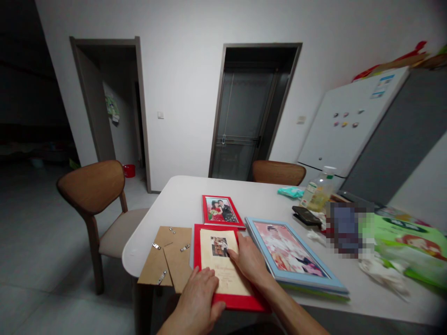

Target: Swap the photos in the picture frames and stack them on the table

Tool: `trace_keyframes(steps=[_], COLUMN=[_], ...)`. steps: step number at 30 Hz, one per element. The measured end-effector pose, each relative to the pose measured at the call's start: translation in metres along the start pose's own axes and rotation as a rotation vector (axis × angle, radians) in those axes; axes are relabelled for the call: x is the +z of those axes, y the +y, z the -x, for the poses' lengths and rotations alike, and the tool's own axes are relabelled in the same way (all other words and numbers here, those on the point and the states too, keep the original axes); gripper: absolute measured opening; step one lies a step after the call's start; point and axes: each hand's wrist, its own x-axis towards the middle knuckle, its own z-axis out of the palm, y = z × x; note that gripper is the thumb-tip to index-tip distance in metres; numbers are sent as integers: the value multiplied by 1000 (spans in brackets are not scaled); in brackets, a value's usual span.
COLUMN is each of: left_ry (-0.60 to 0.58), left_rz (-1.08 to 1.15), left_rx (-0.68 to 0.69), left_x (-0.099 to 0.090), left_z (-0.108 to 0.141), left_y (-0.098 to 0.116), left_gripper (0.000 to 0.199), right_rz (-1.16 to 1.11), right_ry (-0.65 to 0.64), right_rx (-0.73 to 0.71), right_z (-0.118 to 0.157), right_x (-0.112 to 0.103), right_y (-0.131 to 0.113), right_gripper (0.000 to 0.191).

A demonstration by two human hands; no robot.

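Observation:
A red picture frame (240, 301) lies at the table's near edge, with a cream sheet (223, 270) bearing a small photo inside it. My left hand (202, 298) grips the frame's lower left part, fingers on top of the sheet. At the upper right side of the same frame, my right hand (249, 260) holds on, its thumb beside the small photo. Brown backing boards (178, 263) with metal clips lie to the left. Behind stands out a smaller red-framed photo (221, 210), lying flat. A blue-framed picture (296, 256) rests on other frames to the right.
On the white table (185, 195), a bottle (317, 190), a black phone-like item (306, 216), crumpled tissues (382, 274) and a green package (412, 242) sit at the right. One wooden chair (96, 186) is at the left, another (278, 172) behind the table.

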Motion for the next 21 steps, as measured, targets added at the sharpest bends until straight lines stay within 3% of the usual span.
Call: trace_keyframes(steps=[4,7,9,14,17,21], left_ry=[48,136,171,248,296,392], left_rz=[23,43,11,-198,-234,-221], left_rx=[31,86,42,-272,-271,-218], left_x=[3,1,-4,-20,-21,-17], left_z=[6,20,31,47,45,40], left_y=[-7,-29,-51,-105,-126,-138], left_gripper=[40,48,55,57,49,48], right_rz=[-18,-72,-151,-254,-204,-263], right_ry=[16,34,5,-166,-202,-203], right_rx=[-20,-116,-217,-443,-469,-388], right_z=[1,5,11,36,45,43], right_x=[1,-2,-4,1,14,21], right_y=[4,-5,-22,-90,-120,-132], right_gripper=[45,40,35,34,43,45])
